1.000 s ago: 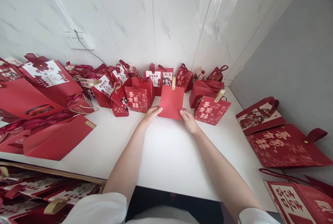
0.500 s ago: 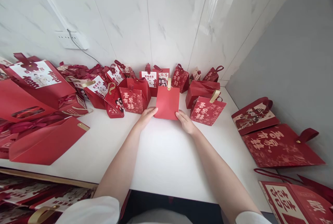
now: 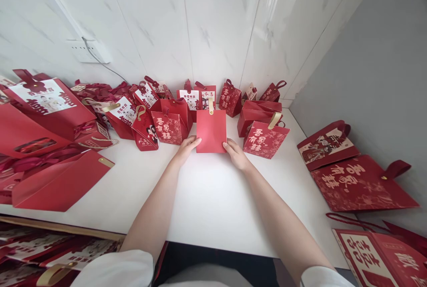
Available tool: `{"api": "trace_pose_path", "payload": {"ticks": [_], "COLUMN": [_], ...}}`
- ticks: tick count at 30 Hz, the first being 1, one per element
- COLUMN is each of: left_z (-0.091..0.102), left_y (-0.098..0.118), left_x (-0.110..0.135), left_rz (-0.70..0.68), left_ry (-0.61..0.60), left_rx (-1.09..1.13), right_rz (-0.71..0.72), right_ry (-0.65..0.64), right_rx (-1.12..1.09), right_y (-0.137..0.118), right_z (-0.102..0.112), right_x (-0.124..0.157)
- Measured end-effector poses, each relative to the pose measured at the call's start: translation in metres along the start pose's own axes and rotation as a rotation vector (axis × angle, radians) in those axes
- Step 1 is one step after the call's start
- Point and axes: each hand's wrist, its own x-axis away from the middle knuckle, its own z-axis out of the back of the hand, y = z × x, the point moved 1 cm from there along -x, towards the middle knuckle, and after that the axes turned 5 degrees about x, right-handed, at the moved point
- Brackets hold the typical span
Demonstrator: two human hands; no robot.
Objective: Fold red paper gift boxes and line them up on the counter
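Observation:
A plain red gift box [image 3: 211,132] with a gold strap handle stands upright between my hands, its blank face toward me. My left hand [image 3: 187,148] grips its lower left edge, the thumb on the near side. On the lower right edge, my right hand [image 3: 236,152] holds it the same way. Just left of it is a red gift box with pale characters [image 3: 168,127]. To the right stands a similar patterned box [image 3: 266,140] with a gold strap. The fingers behind the held box are partly hidden.
More red gift boxes line the tiled wall [image 3: 220,33] at the back. Large red boxes [image 3: 63,182] crowd the left of the white table [image 3: 213,202]. Others, including a patterned one [image 3: 362,184], lie along the grey wall at right. A socket [image 3: 88,52] with a cable sits at back left.
The held box has shifted slightly left in view and its face now looks straighter toward me. Both hands keep their grip on its sides.

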Motion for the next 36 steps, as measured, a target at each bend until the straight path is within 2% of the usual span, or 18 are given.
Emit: {"api": "trace_pose_path", "payload": {"ticks": [5,10,15,22,31,36], "left_z": [-0.001,-0.001,-0.004,-0.01,-0.011,-0.01], "left_y": [0.001,0.003,0.004,0.005,0.01,0.008], "left_x": [0.001,0.003,0.003,0.002,0.007,0.004], "left_rz": [0.023,0.046,0.028,0.04,0.028,0.021], "left_ry": [0.008,-0.016,-0.073,-0.011,-0.042,-0.023], "left_rx": [-0.03,0.065,0.178,0.164,0.153,0.16], "right_rz": [-0.091,-0.107,-0.066,-0.072,-0.041,-0.117], "right_ry": [0.051,0.095,0.206,0.165,0.134,0.15], "right_rx": [0.029,0.079,-0.124,-0.209,-0.183,-0.108], "right_y": [0.0,0.0,-0.004,-0.005,-0.003,-0.001], "right_z": [-0.001,-0.001,-0.004,-0.002,-0.001,0.0], "right_x": [0.0,0.002,0.003,-0.002,-0.002,0.001]}}
